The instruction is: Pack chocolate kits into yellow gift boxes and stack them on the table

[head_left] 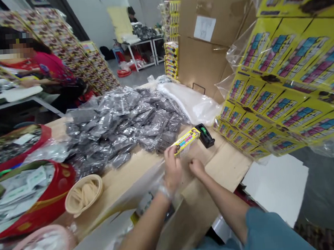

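A slim yellow printed box (187,139) lies at an angle over the cardboard-covered table. My left hand (173,168) is closed on the near left end of this box, fingers on its edge. Just right of it, low over the cardboard, my right hand (197,167) is curled closed; whatever its fingers may hold is hidden. A black tape dispenser (205,136) with a green core stands against the far end of the box. Beyond my left hand spreads a big heap of grey plastic-wrapped packets (121,120).
Stacked yellow boxes in clear film (267,96) rise at the right, beside a tall brown carton (205,58). On the left are a cream bowl of wooden sticks (98,179), a red basin (65,180) of sachets and a pink basket (63,231). A co-worker (50,68) sits further left.
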Tool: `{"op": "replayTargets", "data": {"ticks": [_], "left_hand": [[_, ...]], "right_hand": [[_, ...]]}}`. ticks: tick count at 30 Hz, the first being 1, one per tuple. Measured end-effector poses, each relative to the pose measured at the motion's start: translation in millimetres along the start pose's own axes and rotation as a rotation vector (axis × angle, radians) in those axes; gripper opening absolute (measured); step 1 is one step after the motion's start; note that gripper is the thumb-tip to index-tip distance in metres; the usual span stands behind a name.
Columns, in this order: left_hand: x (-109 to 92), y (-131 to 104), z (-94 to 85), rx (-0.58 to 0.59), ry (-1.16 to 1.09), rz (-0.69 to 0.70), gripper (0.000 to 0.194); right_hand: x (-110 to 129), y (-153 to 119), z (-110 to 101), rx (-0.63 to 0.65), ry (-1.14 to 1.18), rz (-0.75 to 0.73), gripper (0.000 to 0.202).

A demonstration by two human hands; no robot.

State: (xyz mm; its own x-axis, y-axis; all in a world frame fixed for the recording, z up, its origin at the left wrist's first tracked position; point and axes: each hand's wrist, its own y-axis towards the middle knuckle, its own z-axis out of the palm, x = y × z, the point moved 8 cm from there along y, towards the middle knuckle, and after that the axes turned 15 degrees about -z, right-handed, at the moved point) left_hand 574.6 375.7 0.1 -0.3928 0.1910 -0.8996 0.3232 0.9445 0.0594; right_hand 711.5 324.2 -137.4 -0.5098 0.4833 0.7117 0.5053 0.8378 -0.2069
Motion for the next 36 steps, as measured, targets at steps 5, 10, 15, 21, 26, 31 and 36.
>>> {"op": "replayTargets", "data": {"ticks": [5, 10, 15, 21, 26, 31, 36], "left_hand": [[21.5, -135.5, -20.4, 0.601, -0.046, -0.020, 0.032], [100.4, -171.0, -45.4, 0.571, -0.055, -0.441, 0.028], [118.1, -108.3, -59.4, 0.188, 0.023, -0.629, 0.063], [70.7, -25.3, -23.9, 0.131, 0.307, -0.421, 0.030], [65.6, -34.1, -0.6, 0.154, 0.338, -0.439, 0.032], [93.9, -108.4, 23.3, 0.294, 0.425, -0.158, 0.052], [147.2, -153.8, 39.0, 0.579, 0.712, -0.021, 0.058]], "right_hand": [[89.9, -14.8, 25.0, 0.105, 0.360, -0.303, 0.039], [92.0, -37.5, 22.3, 0.315, 0.736, -0.209, 0.028], [2.3, -65.9, -87.4, 0.191, 0.492, -0.202, 0.034], [-14.9, -69.6, -129.5, -0.012, -0.147, -0.315, 0.032], [-16.5, -85.7, -89.4, 0.001, -0.130, -0.271, 0.029], [-44.5, -128.8, -65.9, 0.338, -0.249, -0.538, 0.059], [-87.1, -125.2, -67.7, 0.492, -0.534, -0.419, 0.053]]}}
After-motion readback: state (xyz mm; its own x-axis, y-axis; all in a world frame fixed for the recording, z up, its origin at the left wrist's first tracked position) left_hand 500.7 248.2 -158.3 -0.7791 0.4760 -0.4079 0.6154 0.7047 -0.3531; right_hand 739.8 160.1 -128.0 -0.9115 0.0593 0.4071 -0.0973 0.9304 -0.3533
